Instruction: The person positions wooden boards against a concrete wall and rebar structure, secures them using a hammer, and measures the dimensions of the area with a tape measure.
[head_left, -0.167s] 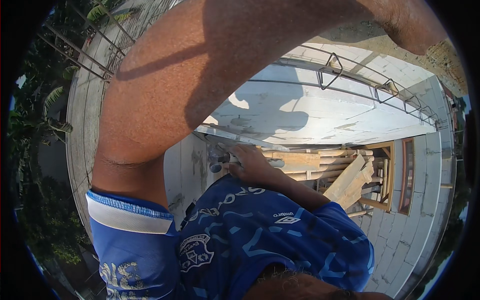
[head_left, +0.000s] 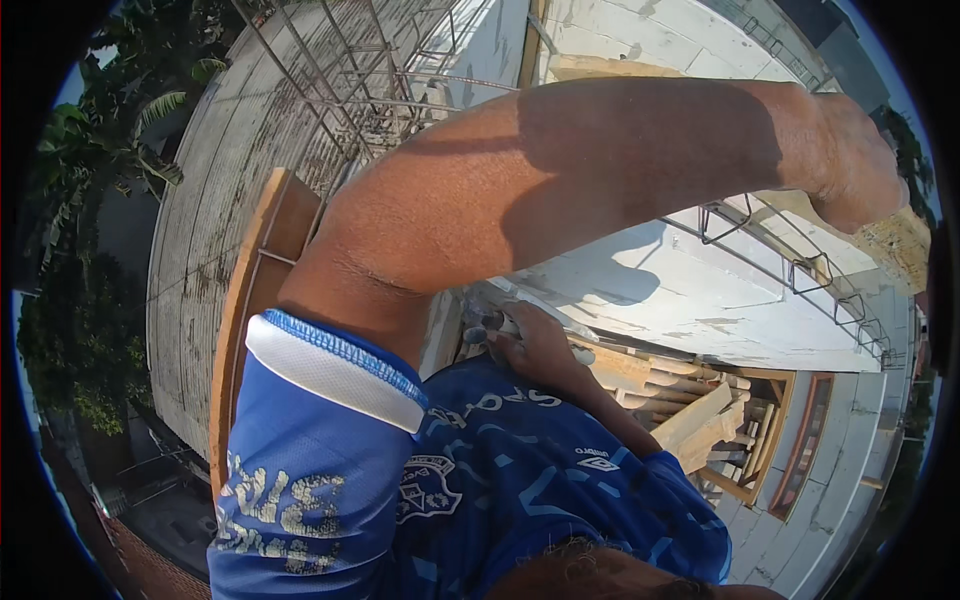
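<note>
My left arm reaches up and across the view to the far right. There my left hand (head_left: 858, 165) is closed on a rough, mortar-stained wooden board (head_left: 905, 250). Much of the board's length lies behind my forearm. Held low against the front of my blue shirt, my right hand (head_left: 540, 340) is wrapped round a grey hammer. The hammer (head_left: 582, 354) shows its handle end on one side of the fist and its rounded head on the other, partly in shadow.
A steel rebar cage (head_left: 810, 265) runs along the pale block wall (head_left: 690, 290). More upright bars (head_left: 320, 90) stand at the upper left by a weathered grey roof (head_left: 200, 280). An orange-brown board (head_left: 240, 340) stands beside my left sleeve. Bamboo poles and planks (head_left: 690, 420) lie below, near a wooden frame.
My left arm has shifted right and lower in the view, its hand still on the board. The view has swung, bringing in the orange-brown board. My right hand keeps hold of the hammer.
</note>
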